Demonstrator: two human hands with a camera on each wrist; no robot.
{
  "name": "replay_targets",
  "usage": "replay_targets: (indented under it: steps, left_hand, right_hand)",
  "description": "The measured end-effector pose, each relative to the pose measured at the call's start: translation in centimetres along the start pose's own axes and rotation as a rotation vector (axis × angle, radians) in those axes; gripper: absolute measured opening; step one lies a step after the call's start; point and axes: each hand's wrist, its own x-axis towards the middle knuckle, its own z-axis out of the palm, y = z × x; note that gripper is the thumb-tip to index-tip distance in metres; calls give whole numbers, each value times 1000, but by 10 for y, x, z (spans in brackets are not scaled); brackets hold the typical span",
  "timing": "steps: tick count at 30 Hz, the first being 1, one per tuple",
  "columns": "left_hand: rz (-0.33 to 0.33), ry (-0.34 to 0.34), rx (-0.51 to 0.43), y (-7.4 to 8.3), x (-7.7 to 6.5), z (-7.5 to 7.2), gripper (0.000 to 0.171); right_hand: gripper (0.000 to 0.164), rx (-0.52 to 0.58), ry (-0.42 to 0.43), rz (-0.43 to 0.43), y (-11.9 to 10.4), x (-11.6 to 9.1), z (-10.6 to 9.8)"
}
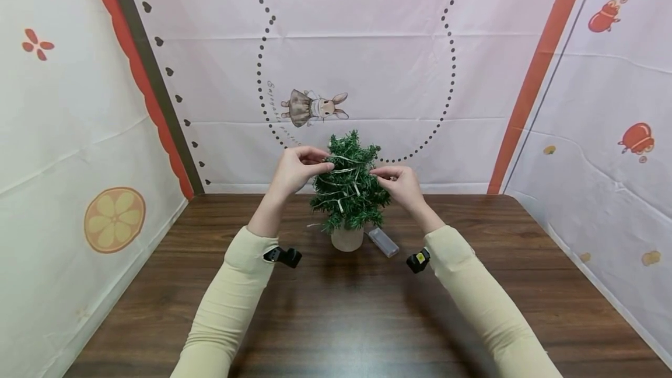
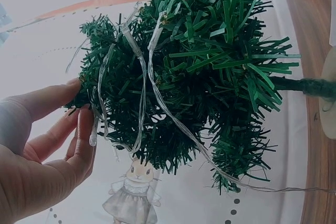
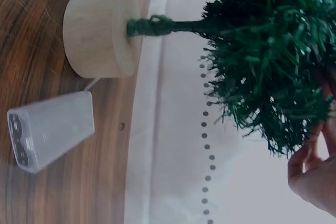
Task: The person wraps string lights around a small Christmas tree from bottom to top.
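A small artificial Christmas tree [image 1: 353, 206] stands upright in a round pale base [image 1: 347, 240]. String lights [image 1: 343, 171] on clear wire wind around its upper and middle branches. At the tree's left side, my left hand [image 1: 298, 169] pinches a branch tip between thumb and fingers, close to the wire. On the other side, my right hand [image 1: 403, 186] has its thumb and fingers together at a branch. In the right wrist view, foliage partly hides the right fingers [image 3: 315, 166], so whether they also pinch wire cannot be seen.
A clear battery box [image 1: 384, 242] lies on the brown wooden table [image 1: 346, 314], right of the base, with a wire running toward the tree. Printed cloth [image 1: 362, 74] hangs behind the table and on both sides. Each wrist wears a black camera [image 1: 283, 256].
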Motion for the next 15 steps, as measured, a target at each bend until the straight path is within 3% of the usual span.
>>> replay_targets:
  steps: [10, 15]
  left_hand:
    - [27, 23, -12, -3, 0, 0, 31]
    - [36, 21, -32, -4, 0, 0, 30]
  right_hand:
    - [19, 10, -37, -31, -6, -4, -4]
    - [20, 33, -39, -17, -27, -12, -10]
